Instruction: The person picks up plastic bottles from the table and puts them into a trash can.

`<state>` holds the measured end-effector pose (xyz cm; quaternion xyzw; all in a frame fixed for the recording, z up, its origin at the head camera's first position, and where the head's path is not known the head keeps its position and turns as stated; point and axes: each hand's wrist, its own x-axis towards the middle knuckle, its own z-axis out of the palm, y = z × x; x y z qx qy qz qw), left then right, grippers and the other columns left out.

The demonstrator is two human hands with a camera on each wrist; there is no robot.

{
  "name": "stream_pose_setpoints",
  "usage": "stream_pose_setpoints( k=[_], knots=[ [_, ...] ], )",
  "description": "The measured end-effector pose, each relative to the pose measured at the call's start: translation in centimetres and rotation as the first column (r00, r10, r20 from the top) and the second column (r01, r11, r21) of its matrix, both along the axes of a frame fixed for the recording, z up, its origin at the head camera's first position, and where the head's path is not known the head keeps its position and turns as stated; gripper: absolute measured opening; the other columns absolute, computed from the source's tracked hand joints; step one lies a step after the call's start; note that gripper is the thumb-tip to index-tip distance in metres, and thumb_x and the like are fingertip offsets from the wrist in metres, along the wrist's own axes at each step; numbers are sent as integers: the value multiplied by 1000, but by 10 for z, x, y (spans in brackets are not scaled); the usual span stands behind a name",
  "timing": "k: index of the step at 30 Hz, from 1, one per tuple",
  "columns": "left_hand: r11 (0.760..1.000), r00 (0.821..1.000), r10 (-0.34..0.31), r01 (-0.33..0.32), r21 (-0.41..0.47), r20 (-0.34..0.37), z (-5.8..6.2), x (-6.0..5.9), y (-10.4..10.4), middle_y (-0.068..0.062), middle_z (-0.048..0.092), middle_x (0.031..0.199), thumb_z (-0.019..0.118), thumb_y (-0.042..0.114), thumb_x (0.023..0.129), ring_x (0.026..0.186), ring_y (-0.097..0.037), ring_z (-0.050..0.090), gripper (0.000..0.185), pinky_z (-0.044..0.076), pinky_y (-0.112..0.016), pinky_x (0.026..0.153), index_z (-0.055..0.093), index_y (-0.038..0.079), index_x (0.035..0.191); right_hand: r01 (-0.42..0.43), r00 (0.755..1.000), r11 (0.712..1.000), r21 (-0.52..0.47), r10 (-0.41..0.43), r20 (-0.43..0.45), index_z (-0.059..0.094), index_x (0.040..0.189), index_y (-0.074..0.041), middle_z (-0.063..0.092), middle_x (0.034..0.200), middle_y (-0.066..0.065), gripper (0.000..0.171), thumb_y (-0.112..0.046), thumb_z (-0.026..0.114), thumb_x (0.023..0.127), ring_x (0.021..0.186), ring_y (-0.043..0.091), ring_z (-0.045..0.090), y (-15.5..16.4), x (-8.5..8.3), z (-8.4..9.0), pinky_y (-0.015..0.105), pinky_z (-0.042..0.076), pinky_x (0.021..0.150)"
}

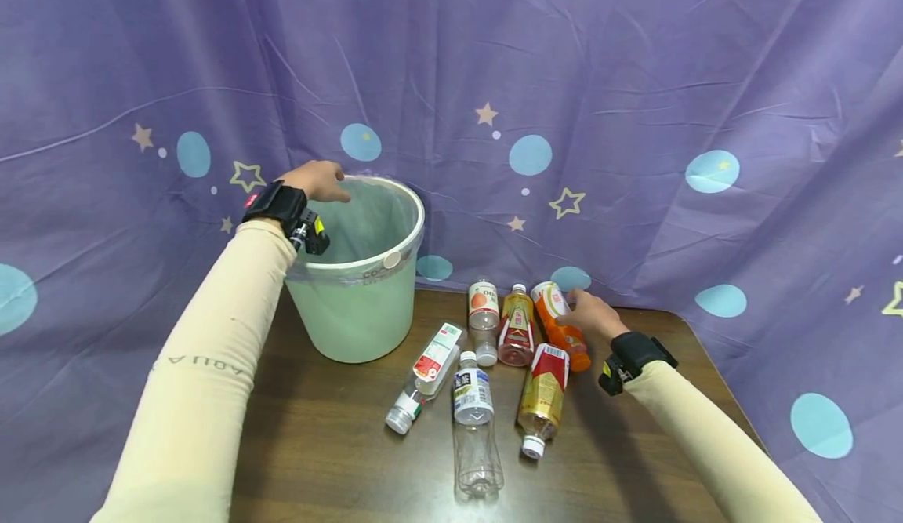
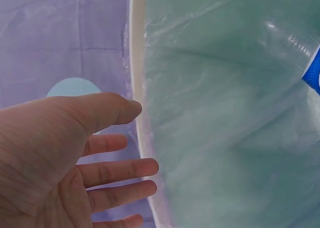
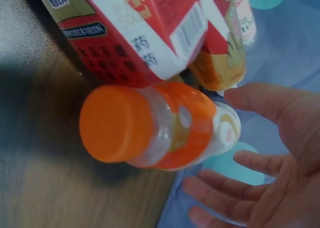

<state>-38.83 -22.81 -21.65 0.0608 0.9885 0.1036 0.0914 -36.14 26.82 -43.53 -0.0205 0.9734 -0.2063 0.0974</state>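
Note:
My left hand (image 1: 326, 182) hovers open over the far left rim of a pale green bin (image 1: 360, 303). In the left wrist view that left hand (image 2: 135, 138) has its fingers spread beside the bin rim (image 2: 137, 63), holding nothing. A clear bottle with a blue label (image 2: 311, 68) shows inside the bag-lined bin. My right hand (image 1: 582, 311) is open at the far end of a lying orange bottle (image 1: 560, 327). In the right wrist view the right hand (image 3: 220, 153) is spread beside the base of the orange-capped bottle (image 3: 150, 128); I cannot tell whether they touch.
Several more bottles lie on the dark wooden table (image 1: 339, 460): a peach-label one (image 1: 483, 311), a yellow tea one (image 1: 516, 327), a gold and red one (image 1: 543, 394), a clear one (image 1: 474, 421), and a red and white one (image 1: 430, 370). A purple star-print cloth (image 1: 635, 115) hangs behind.

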Motion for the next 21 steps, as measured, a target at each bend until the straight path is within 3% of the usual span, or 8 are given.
stream_pose_setpoints(
  k=[4,10,21],
  knots=[
    [1000,1000,-23,23,9,-13,5,2,-1,-34,37,154,56,27,100,143,-51,36,65,35,-60,116,37,-8,151,53,998,999,-3,-53,25,52,131,0,64,113,21,62,-32,78,85,100,35,61,-6,-2,-8,43,43,78],
    [996,991,-89,92,20,-96,11,4,0,-34,43,150,57,24,97,140,-50,40,64,34,-57,118,41,-12,147,102,994,995,5,-102,33,50,126,3,63,111,24,64,-34,80,83,97,38,60,-11,-3,-22,45,44,77],
    [991,973,-121,129,33,-194,21,14,5,-31,48,148,57,26,98,135,-45,47,61,39,-53,114,43,-7,147,165,982,986,11,-166,93,35,135,12,57,118,32,82,-39,76,87,103,44,58,-20,-6,-30,50,48,84]
  ],
)
